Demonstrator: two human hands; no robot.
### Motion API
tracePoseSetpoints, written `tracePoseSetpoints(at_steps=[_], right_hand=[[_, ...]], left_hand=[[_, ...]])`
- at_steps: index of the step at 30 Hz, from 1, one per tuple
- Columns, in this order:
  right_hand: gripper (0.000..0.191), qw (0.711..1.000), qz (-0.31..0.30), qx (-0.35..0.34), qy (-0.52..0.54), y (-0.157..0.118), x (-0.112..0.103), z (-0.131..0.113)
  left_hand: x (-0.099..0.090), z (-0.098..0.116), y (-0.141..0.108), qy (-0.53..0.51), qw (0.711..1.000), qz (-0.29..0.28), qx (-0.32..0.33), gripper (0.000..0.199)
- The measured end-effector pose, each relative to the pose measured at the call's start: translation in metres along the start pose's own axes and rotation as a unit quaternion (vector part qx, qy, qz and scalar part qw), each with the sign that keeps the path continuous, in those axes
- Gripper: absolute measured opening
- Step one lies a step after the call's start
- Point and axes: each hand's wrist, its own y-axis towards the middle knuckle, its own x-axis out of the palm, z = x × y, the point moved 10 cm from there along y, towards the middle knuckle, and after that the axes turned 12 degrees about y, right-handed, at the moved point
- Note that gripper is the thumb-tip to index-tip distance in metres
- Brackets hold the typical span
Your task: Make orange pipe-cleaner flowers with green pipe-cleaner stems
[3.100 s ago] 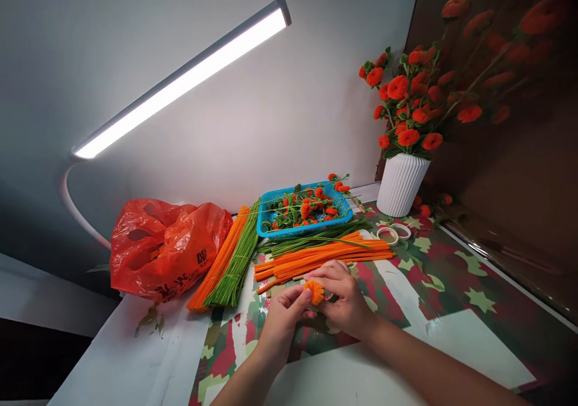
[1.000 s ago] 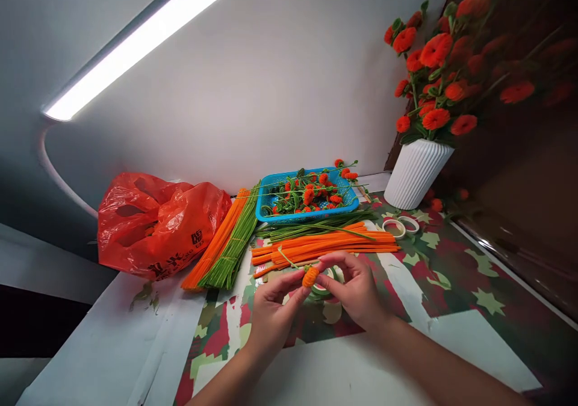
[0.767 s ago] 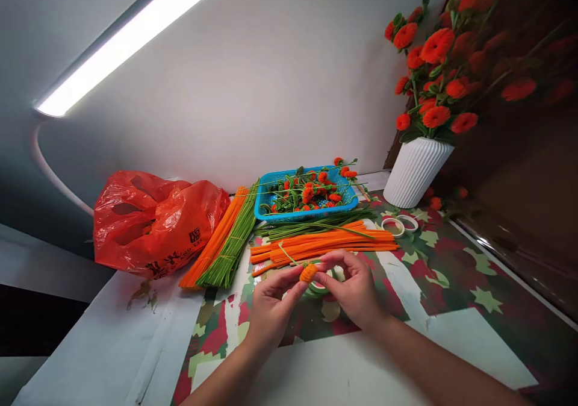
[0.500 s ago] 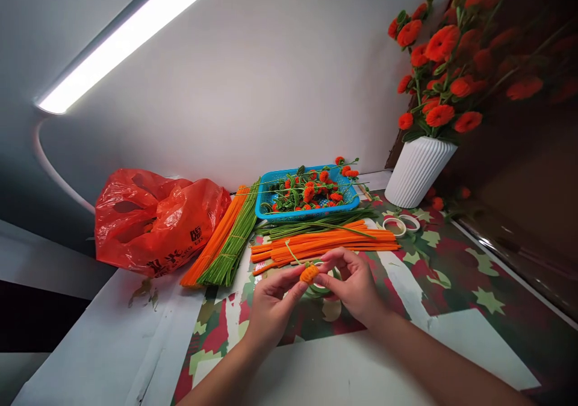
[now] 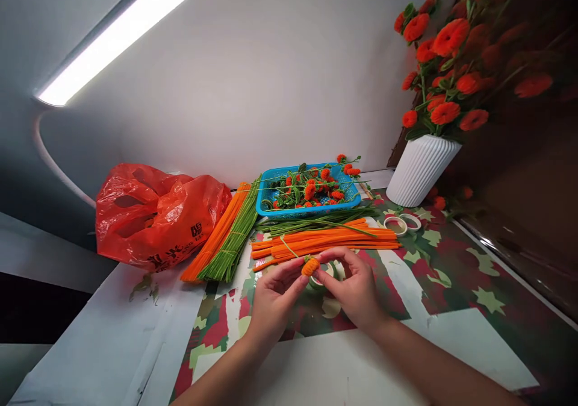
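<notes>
A small orange fuzzy flower head (image 5: 310, 266) with a thin green stem (image 5: 289, 246) is held between both hands above the table. My left hand (image 5: 276, 294) pinches it from the left with thumb and fingers. From the right, my right hand (image 5: 352, 282) grips it between thumb and fingertips. The stem points up and left from the flower. Just behind the fingers lies a roll of green tape (image 5: 332, 271), partly hidden.
Orange pipe cleaners (image 5: 329, 239) lie behind the hands, near a blue basket (image 5: 307, 212) of flowers. Further left are green bundled stems (image 5: 230, 243) and a red bag (image 5: 158, 219). White rings (image 5: 410, 223) and a white vase (image 5: 422, 171) stand right.
The flower head has turned slightly and its stem has swung a little to the left. Both hands keep their pinch, and the camera view has shifted slightly.
</notes>
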Motion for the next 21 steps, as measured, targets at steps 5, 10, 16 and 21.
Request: tracePoseSetpoints(at_steps=[5,10,16,21], right_hand=[[0.009,0.999,-0.024,-0.035,-0.03,0.0,0.001,-0.011],[0.008,0.997,-0.036,-0.044,-0.043,-0.002,0.004,-0.012],[0.019,0.987,0.038,0.1,0.122,0.004,-0.005,0.027],[0.021,0.974,0.083,0.131,0.168,0.011,-0.017,0.036]], left_hand=[[0.0,0.0,-0.001,0.018,1.0,-0.015,0.014,0.027],[0.002,-0.004,0.0,0.009,0.999,-0.029,-0.014,0.026],[0.011,-0.025,0.0,-0.169,0.971,-0.035,-0.165,0.031],[0.015,-0.025,-0.002,-0.251,0.945,-0.041,-0.204,0.021]])
